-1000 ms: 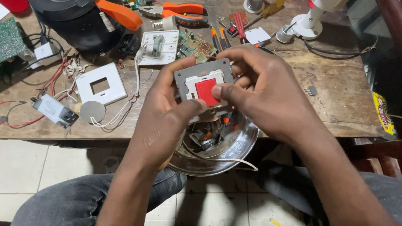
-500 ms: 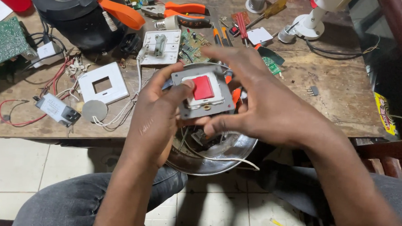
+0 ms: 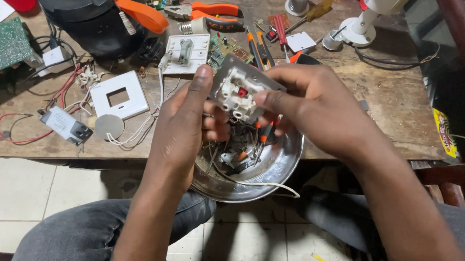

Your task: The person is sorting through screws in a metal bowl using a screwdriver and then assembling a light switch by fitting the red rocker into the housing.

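Note:
A grey wall switch module (image 3: pixel 241 88) with a white back and a small red part is held between both hands, its back side facing me. My left hand (image 3: pixel 182 122) grips its left edge with the thumb up along the side. My right hand (image 3: pixel 312 106) pinches its right edge. Both hands hover over a round metal bowl (image 3: pixel 281 168) on my lap that holds screwdrivers, wires and small parts.
A worn wooden table (image 3: pixel 385 102) carries a black round appliance (image 3: pixel 84 3) with an orange handle, orange pliers (image 3: pixel 215 11), screwdrivers (image 3: pixel 281 34), a white switch frame (image 3: pixel 119 94), a green circuit board (image 3: pixel 1 46), red wires and a white lamp base (image 3: pixel 371 15). Tiled floor lies below.
The switch module has been turned over: its red rocker front faced me before, now its white back with terminals shows. Both hands shifted their grip slightly.

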